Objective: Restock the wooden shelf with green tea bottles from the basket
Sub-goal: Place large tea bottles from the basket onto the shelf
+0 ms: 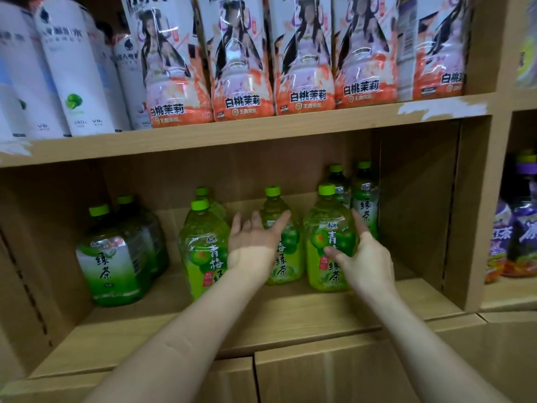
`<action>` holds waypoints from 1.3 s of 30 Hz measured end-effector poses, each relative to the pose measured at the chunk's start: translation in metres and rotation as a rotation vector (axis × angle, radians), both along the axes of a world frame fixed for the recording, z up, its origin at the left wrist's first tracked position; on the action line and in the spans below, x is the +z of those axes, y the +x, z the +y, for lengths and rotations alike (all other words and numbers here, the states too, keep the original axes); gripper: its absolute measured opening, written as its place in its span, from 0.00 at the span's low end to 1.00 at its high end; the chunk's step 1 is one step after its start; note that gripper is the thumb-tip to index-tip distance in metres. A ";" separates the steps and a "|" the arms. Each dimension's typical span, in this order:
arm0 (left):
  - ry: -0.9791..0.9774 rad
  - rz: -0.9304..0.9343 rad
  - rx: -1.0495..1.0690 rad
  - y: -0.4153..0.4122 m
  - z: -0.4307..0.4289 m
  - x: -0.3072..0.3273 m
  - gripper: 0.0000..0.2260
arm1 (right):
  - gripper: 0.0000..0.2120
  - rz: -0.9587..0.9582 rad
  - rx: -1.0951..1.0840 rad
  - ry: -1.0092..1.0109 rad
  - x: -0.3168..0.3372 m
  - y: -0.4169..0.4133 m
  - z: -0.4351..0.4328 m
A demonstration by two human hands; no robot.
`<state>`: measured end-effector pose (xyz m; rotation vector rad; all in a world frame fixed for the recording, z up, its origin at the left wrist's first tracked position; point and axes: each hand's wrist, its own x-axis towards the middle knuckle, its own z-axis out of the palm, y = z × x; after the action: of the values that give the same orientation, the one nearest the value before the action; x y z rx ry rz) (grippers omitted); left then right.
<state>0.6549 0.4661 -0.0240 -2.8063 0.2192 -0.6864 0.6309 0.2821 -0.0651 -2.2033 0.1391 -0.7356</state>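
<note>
Two hands reach straight ahead into the shelf (319,309). My right hand (366,257) cups the upright right bottle (328,216), thumb across its label. My left hand (252,242) is spread just before the middle bottle (274,207), holding nothing.

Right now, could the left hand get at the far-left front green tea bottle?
Probably yes: the left hand is open and empty, and the shelf board in front of that bottle is bare.
</note>
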 end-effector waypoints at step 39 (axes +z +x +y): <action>-1.518 0.011 -0.398 -0.004 0.125 -0.044 0.43 | 0.42 0.170 0.167 -0.237 -0.001 0.088 0.080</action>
<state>0.6510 0.5909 -0.0683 -4.2440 0.3697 -1.3267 0.7186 0.3624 -0.0665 -2.4678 -0.0500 -0.4923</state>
